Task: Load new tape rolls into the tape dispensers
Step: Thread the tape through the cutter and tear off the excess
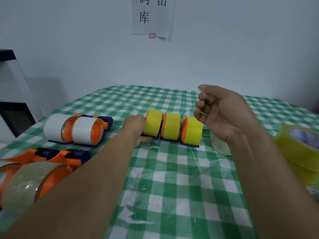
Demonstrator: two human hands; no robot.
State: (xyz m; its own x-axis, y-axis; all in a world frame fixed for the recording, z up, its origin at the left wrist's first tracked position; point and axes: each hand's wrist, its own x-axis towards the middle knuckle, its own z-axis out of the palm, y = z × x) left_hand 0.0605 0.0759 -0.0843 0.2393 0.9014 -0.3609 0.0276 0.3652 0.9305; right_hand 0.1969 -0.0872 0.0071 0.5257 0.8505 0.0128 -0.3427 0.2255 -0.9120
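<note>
So mid-frame our left hand (136, 126) grips the left-most dispenser (147, 118) in the row of three yellow rolls (171, 126), probably to steady it, while our right hand (222, 111), raised above the row's right end, pinches what looks like a clear tape end (206, 97).

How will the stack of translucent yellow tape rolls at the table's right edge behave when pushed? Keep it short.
The stack of translucent yellow tape rolls lies flat, so it probably won't roll. Its glossy top roll may slide off the lower one. The thick winding suggests some weight.
</note>
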